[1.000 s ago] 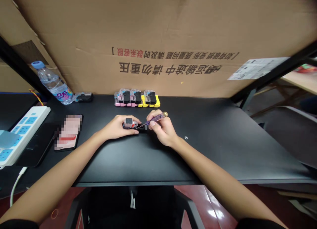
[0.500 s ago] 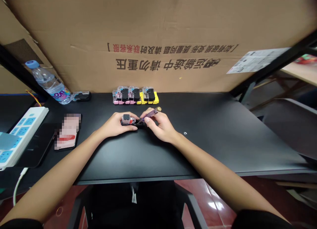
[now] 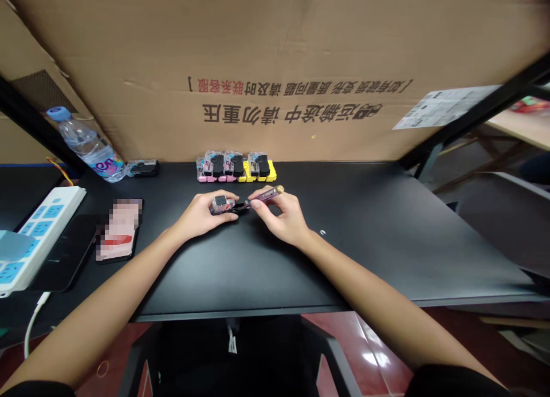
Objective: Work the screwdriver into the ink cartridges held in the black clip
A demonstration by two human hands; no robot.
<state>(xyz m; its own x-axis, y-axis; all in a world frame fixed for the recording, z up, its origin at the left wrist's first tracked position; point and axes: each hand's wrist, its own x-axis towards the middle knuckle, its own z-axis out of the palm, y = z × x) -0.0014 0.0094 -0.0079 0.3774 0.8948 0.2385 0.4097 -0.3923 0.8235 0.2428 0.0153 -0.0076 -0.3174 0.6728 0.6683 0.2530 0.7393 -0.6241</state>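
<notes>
- Head view: compared with half a second ago, the small clear device [image 3: 222, 204] is tilted a little more under the left hand [image 3: 201, 215], and the purple screwdriver [image 3: 263, 196] lies flatter, its brass cap pointing more to the right.
- The left hand has its fingers closed around the small clear device, which sits on the black desk [image 3: 365, 236] near the middle, just in front of the row of similar devices [image 3: 236, 166].
- The right hand [image 3: 281, 216] pinches the purple screwdriver between thumb and fingers; the tip meets the black part at the right end of the device.
- The exact point where the tip touches is too small to see, and the left fingers hide the lower side of the device.
- One phone [image 3: 118, 230] on the left is blurred, so its screen cannot be read; the power strip [image 3: 36, 236] is cut off by the left edge.
- The desk is matte black; a large cardboard sheet [image 3: 301, 53] with printed characters stands behind it, and a water bottle [image 3: 88, 146] leans in the left corner.
</notes>
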